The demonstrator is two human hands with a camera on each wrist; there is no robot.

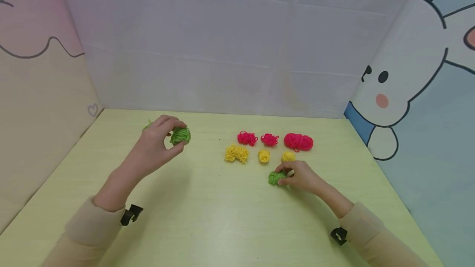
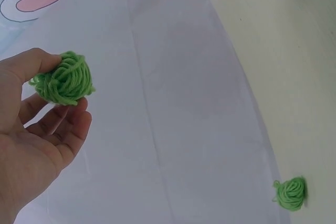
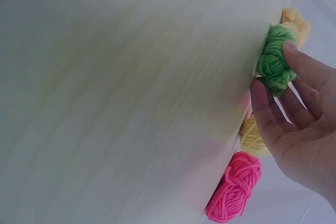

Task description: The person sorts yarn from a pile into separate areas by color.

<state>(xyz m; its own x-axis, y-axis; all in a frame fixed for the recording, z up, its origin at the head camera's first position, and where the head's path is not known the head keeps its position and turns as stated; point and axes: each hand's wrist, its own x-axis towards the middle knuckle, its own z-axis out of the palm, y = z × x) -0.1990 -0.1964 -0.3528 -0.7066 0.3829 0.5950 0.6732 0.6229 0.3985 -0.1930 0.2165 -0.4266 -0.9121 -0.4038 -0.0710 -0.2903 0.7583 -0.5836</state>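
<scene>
My left hand (image 1: 157,140) pinches a ball of green yarn (image 2: 68,80) between thumb and fingers, raised above the left side of the table. Behind that hand, a second green yarn ball (image 2: 291,193) lies on the table, mostly hidden in the head view. My right hand (image 1: 303,177) grips a small green yarn bundle (image 1: 275,178) low over the table, in front of the yellow yarn. Whether this bundle touches the tabletop, I cannot tell. Nearest to it are a round yellow yarn ball (image 1: 264,156) and another yellow ball (image 1: 288,156), partly covered by the right hand.
A looser yellow yarn bundle (image 1: 236,153) stands left in the yellow row. Behind runs a row of pink yarn: two small bundles (image 1: 247,138) and a larger skein (image 1: 298,141) at right. A pale wall (image 1: 222,52) closes the back of the table (image 1: 222,226); printed panels flank it.
</scene>
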